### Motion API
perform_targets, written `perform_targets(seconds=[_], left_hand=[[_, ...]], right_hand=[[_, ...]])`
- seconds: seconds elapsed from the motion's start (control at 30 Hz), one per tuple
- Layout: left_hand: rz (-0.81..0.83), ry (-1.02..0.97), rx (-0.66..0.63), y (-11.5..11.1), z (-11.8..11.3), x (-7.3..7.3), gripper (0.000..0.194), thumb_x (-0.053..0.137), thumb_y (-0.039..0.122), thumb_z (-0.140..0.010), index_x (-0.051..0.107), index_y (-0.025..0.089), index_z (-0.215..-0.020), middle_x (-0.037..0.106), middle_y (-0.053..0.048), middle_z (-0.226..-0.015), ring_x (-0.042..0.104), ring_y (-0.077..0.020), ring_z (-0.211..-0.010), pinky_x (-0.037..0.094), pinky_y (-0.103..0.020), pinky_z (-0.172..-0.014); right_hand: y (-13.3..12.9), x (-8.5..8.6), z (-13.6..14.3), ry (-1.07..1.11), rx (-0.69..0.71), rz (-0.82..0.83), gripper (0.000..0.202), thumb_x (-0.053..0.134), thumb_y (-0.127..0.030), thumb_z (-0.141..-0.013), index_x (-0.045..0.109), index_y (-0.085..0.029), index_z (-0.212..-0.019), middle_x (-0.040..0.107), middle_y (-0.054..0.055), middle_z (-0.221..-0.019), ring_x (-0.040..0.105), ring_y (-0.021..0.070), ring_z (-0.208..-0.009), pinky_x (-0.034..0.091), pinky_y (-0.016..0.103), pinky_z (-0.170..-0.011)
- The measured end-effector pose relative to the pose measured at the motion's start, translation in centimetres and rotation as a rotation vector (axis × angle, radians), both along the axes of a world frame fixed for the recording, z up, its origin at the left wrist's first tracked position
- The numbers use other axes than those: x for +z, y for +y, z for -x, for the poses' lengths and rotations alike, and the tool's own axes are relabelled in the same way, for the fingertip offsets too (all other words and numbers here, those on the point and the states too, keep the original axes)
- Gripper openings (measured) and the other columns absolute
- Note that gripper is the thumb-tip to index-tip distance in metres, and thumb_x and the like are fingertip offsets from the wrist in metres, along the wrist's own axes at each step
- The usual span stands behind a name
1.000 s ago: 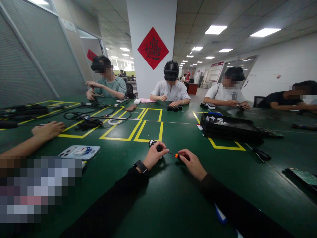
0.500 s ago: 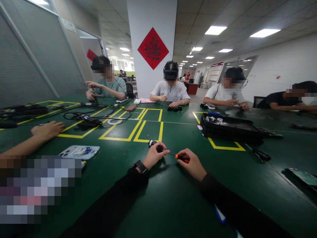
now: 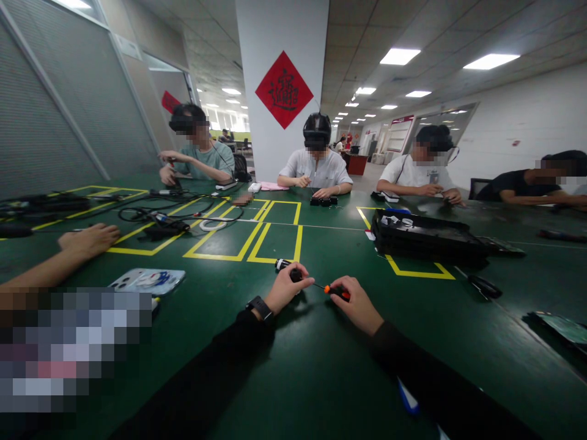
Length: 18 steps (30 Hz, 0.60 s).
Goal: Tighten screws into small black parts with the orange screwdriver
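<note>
Near the middle of the green table (image 3: 293, 391), my left hand (image 3: 283, 293) is closed around a small black round part (image 3: 296, 275). A black piece with a white band (image 3: 281, 264) shows just beyond those fingers; whether it joins the round part I cannot tell. My right hand (image 3: 360, 304) grips the handle of an orange-and-black screwdriver (image 3: 327, 289). Its thin shaft points left toward the part, and the tip ends at my left fingertips, where contact is hidden.
A black tray-like housing (image 3: 422, 238) lies to the right, with a black-handled tool (image 3: 483, 287) nearer me. Cables (image 3: 183, 214) and a phone (image 3: 149, 281) are on the left, beside another person's arm (image 3: 59, 260). Several people sit across the table.
My right fingers have shifted slightly on the screwdriver handle, which appears turned a little. My left hand and the black part stay in place.
</note>
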<state>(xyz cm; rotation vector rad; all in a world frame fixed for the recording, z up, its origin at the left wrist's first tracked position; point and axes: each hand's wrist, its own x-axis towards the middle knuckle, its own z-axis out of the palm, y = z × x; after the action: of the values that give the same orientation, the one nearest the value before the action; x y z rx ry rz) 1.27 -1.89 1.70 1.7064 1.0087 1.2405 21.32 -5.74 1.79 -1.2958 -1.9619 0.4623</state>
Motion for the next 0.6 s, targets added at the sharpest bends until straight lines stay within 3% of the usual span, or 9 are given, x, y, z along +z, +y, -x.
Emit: perform_targets(seconds=[0.23,0.4,0.6], left_hand=[[0.007,0.005,0.009,-0.03,0.0,0.04,0.024,0.063,0.036,-0.065,0.054,0.015,-0.075,0.053,0.001,-0.071,0.048,-0.0095,-0.062,0.038,-0.022,-0.06],[-0.002,0.004,0.02,0.1,-0.05,-0.12,0.023,0.062,0.035,-0.066,0.054,0.015,-0.074,0.053,0.001,-0.07,0.048,-0.0094,-0.061,0.038,-0.022,-0.059],[-0.025,0.025,0.007,0.27,0.02,-0.24,0.025,0.063,0.036,-0.065,0.054,0.015,-0.075,0.054,0.001,-0.072,0.049,-0.0103,-0.066,0.038,-0.023,-0.063]], right_hand=[[-0.19,-0.2,0.08,0.078,0.043,0.057,0.027,0.054,-0.026,-0.075,0.054,-0.02,-0.101,0.055,0.004,-0.096,0.052,0.0163,-0.09,0.04,0.032,-0.081],[0.2,-0.1,0.1,-0.013,0.051,0.013,0.023,0.039,-0.025,-0.085,0.06,-0.019,-0.082,0.058,0.005,-0.086,0.05,0.0173,-0.088,0.037,0.034,-0.082],[-0.02,0.0,0.03,-0.013,0.023,0.049,0.015,0.051,-0.025,-0.078,0.056,-0.019,-0.09,0.055,0.004,-0.089,0.049,0.0166,-0.084,0.039,0.031,-0.077]])
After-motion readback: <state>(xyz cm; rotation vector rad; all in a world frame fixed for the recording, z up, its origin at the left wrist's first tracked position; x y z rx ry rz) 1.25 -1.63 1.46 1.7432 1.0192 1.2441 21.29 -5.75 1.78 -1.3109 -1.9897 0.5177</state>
